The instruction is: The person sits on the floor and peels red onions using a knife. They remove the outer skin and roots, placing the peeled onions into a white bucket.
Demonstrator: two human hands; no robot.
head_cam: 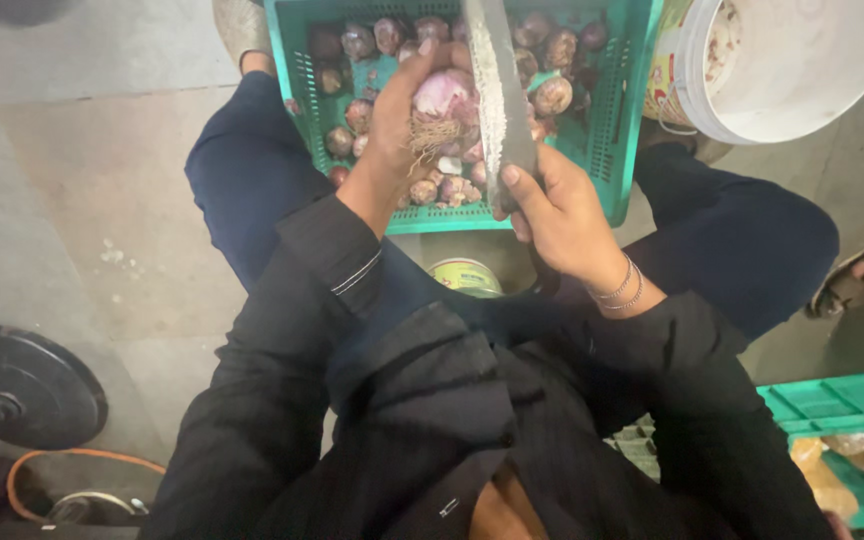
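Left hand (402, 110) grips a red onion (444, 95) (roots toward the wearer) over the green crate (617, 120) of onions; right hand (552, 205) holds a knife (500, 90) beside it. White bucket (802, 60) looks nearly empty.

- The green crate (612, 150) full of onions (552, 95) blocks the way ahead between the knees.
- The white bucket (792, 70) closes the right side.
- The floor (82, 200) on the left is open.

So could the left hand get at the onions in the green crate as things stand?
Probably not freely: the left hand already holds an onion. The green crate lies open right below it, though.
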